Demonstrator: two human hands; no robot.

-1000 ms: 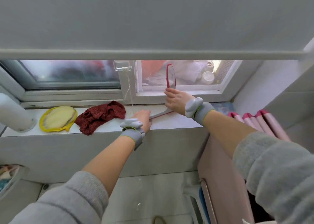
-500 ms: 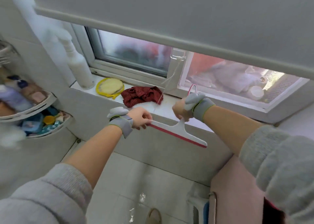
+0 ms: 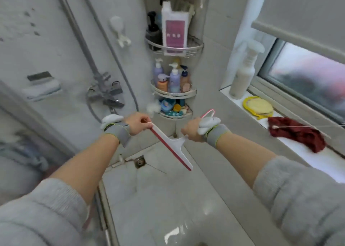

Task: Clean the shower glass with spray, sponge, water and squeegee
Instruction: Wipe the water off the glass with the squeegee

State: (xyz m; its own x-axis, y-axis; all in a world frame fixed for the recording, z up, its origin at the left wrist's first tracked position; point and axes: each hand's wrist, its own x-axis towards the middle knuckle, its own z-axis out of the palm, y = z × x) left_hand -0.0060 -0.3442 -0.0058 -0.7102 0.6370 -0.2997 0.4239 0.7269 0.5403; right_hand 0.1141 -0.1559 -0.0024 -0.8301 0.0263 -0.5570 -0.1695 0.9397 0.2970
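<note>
A white squeegee [image 3: 172, 146] with a red rubber edge hangs in the air above the shower floor. My right hand [image 3: 192, 131] grips its handle, whose pink loop sticks up behind the wrist. My left hand [image 3: 138, 123] pinches the upper end of the blade. A white spray bottle [image 3: 243, 72] stands on the window ledge at the right. Beside it lie a round yellow sponge [image 3: 258, 106] and a crumpled dark red cloth [image 3: 298, 134]. The shower glass [image 3: 37, 115] runs along the left, blurred.
A three-tier corner rack [image 3: 173, 94] holds several bottles straight ahead. The shower mixer [image 3: 104, 92] and hose hang on the left wall. A floor drain [image 3: 139, 161] sits below my hands. A window [image 3: 308, 81] with a roller blind is at the right.
My view has swung left from the window to the shower corner. Both hands have lifted the squeegee off the ledge and carried it over the shower floor.
</note>
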